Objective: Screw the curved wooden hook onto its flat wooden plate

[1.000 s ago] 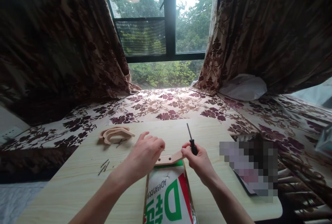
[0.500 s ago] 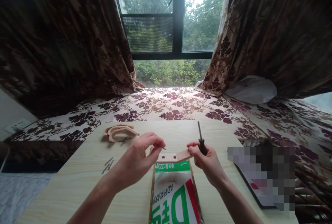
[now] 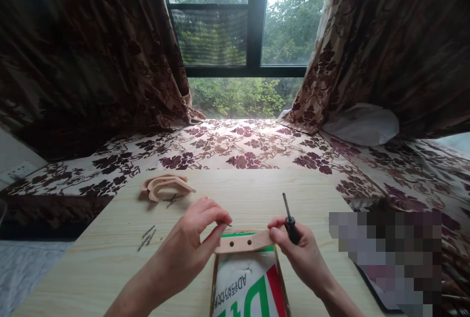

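The strip (image 3: pixel 240 244) is pale wood, smooth and matt, and the curved pieces (image 3: pixel 169 183) look like the same bare wood. The screwdriver (image 3: pixel 292 230) pairs a dark handle, seemingly plastic, with a grey metal shaft. The slim pin (image 3: pixel 229 225) looks metallic, as do the dark loose pins (image 3: pixel 148 231). The packet (image 3: pixel 228 280) is printed plastic film, glossy and faintly creased. The bench (image 3: pixel 312 184) shows smooth, pale wood grain with a low sheen. The curtains (image 3: pixel 147 62) are folded, patterned cloth; the white bag (image 3: pixel 362 123) appears thin, crinkled plastic.

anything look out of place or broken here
Nothing looks spilled or broken. The one mild oddity may be the brightly printed packet, showing beneath the wooden strip: it looks like packaging among plain wooden pieces and loose screws.
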